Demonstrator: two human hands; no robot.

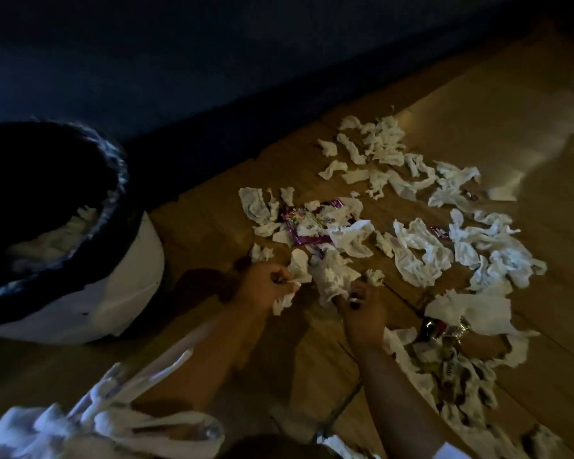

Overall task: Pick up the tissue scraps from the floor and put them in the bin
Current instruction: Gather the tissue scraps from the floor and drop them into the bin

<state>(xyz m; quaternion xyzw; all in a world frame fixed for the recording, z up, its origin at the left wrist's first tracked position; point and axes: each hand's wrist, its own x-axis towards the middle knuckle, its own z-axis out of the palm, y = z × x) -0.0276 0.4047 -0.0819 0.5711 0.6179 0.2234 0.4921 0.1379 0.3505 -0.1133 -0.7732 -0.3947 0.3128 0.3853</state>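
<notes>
Several white tissue scraps (415,253) lie scattered over the wooden floor (527,104), from the centre to the right. My left hand (262,286) is closed on a small bunch of scraps (299,266) low on the floor. Just right of it, my right hand (365,309) grips a larger crumpled tissue wad (333,276). At the left stands the white bin (126,293), lined with a black bag (113,193); pale tissue shows inside it.
A purple snack wrapper (295,226) lies among the scraps beyond my hands. Shiny foil wrappers (441,329) sit under tissue at the right. A dark wall (212,61) runs behind the floor. White fabric (106,409) hangs at the lower left.
</notes>
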